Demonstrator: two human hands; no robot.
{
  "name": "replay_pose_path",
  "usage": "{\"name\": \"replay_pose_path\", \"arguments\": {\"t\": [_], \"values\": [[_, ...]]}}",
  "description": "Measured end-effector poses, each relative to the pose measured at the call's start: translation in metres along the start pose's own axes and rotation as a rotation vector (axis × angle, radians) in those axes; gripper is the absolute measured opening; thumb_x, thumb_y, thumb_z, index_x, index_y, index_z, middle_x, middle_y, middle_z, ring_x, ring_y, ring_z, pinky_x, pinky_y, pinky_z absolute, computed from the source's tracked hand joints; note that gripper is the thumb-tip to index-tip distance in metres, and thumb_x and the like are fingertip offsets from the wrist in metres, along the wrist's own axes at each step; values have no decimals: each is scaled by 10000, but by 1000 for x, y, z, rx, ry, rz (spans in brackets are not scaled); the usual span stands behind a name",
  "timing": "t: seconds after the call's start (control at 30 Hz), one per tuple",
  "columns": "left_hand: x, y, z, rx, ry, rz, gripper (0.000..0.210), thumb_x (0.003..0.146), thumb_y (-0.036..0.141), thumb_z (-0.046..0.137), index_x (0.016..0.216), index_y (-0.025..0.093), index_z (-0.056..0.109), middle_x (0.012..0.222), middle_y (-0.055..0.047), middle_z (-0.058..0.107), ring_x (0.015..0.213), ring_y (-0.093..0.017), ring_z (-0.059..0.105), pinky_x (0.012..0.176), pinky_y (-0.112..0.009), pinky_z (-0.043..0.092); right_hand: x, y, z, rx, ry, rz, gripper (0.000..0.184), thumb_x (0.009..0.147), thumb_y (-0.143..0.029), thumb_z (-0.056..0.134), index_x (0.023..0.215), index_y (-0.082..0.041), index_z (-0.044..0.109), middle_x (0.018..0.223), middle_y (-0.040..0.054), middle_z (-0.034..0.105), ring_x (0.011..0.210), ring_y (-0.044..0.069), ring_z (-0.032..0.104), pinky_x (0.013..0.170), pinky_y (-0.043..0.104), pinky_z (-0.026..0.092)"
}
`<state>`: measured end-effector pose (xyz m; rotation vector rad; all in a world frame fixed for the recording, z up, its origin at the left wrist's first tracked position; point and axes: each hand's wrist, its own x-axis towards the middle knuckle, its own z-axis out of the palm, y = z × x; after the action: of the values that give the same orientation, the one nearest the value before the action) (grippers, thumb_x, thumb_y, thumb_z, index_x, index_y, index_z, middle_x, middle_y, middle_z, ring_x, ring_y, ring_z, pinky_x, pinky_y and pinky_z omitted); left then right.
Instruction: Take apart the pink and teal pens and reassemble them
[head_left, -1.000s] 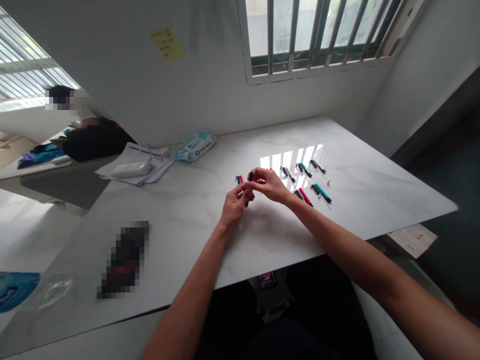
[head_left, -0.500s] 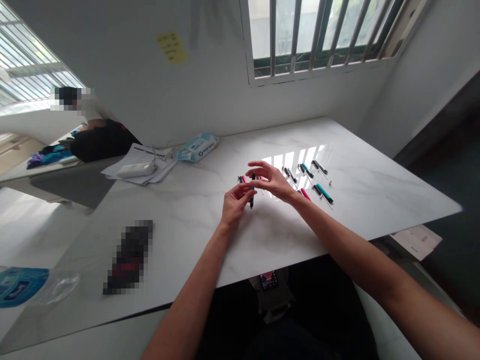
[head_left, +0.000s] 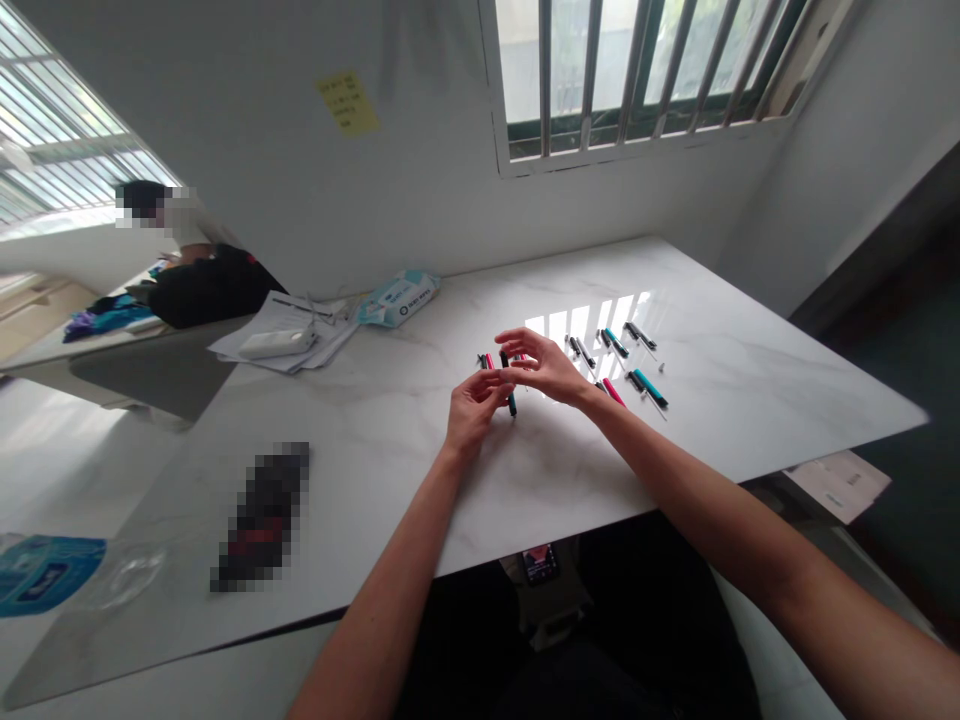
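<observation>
A slim black and teal pen (head_left: 512,404) stands nearly upright between my hands, leaning slightly, its middle hidden by fingers. My left hand (head_left: 474,412) is closed and pinches it from the left. My right hand (head_left: 546,368) has its thumb against the pen's upper part, with the other fingers curled above. Behind the hands lie red and black pen parts (head_left: 489,361), partly covered. To the right are a red pen piece (head_left: 613,392), a teal pen barrel (head_left: 649,388), another teal and black pen (head_left: 615,343) and dark pens (head_left: 640,335). Thin white refills lie beside some of them.
A wet wipes pack (head_left: 399,298) and papers (head_left: 262,345) with a white device lie at the back left. A blurred dark object (head_left: 262,515) is on the marble-patterned table (head_left: 360,440). A blue-labelled clear bottle (head_left: 56,575) lies left. A person (head_left: 180,240) sits beyond.
The pen has tilted: its lower end has swung a little to the right and shows more teal. Both hands remain around it in nearly the same place.
</observation>
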<state>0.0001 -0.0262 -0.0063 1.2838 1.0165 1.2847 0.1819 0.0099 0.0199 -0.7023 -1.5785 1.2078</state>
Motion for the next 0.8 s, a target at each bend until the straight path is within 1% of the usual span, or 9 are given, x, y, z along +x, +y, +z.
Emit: {"name": "replay_pose_path", "arguments": {"t": [0.1,0.2,0.3,0.4,0.47,0.57,0.67,0.73,0.8], "values": [[0,-1,0,-3,-2,-2,453,710,488,967,992,180,791,948,-66,782,858,-193,728,776,-319,608,0,-1,0,26,-23,19,487,825,-350,800,1283,-219,698,1037,55,761,993,206,714,957,392,570],[0,0,0,8,0,-2,459,718,503,957,997,180,790,968,-73,787,868,-201,732,773,-322,609,0,-1,-1,31,-34,8,537,814,-354,819,1320,-230,688,1101,64,776,1067,223,718,1006,410,559],[-1,2,1,14,2,-2,461,711,503,961,990,178,792,963,-74,787,860,-200,732,767,-318,605,0,-1,-1,29,-39,7,514,818,-352,811,1303,-227,695,1082,63,787,1097,234,725,1042,432,549],[-1,3,1,7,5,-9,452,709,489,965,989,178,795,947,-66,782,849,-190,727,763,-311,600,0,-1,-1,34,-42,-3,511,821,-338,797,1311,-238,688,1147,69,788,1147,240,718,1070,445,537],[-1,3,1,3,6,-13,453,702,481,970,987,177,793,922,-60,775,840,-186,723,763,-310,600,0,-2,-2,17,-21,-1,474,813,-318,788,1271,-231,701,1112,65,790,1106,234,725,1033,427,552],[0,2,0,4,18,-13,459,685,479,978,970,176,785,920,-59,773,834,-188,720,756,-314,604,1,-4,-1,28,-9,21,456,817,-292,740,1265,-221,695,1089,75,794,1024,224,732,923,382,581],[1,1,0,14,19,-11,459,692,487,972,973,177,784,921,-60,774,835,-189,722,755,-312,601,1,-7,-2,2,18,13,458,804,-318,762,1245,-216,696,1080,73,793,1020,222,728,906,363,581],[1,0,0,16,18,-12,462,690,488,973,979,179,786,916,-59,774,840,-191,724,758,-313,603,1,-7,-2,1,5,19,460,822,-345,758,1258,-214,695,1076,79,796,982,219,727,863,356,587],[1,1,0,14,20,-15,456,687,486,973,974,183,788,922,-58,775,842,-191,723,756,-313,606,1,-7,-2,10,-9,16,478,835,-358,760,1289,-222,689,1124,90,795,1002,225,726,852,355,590]]}}
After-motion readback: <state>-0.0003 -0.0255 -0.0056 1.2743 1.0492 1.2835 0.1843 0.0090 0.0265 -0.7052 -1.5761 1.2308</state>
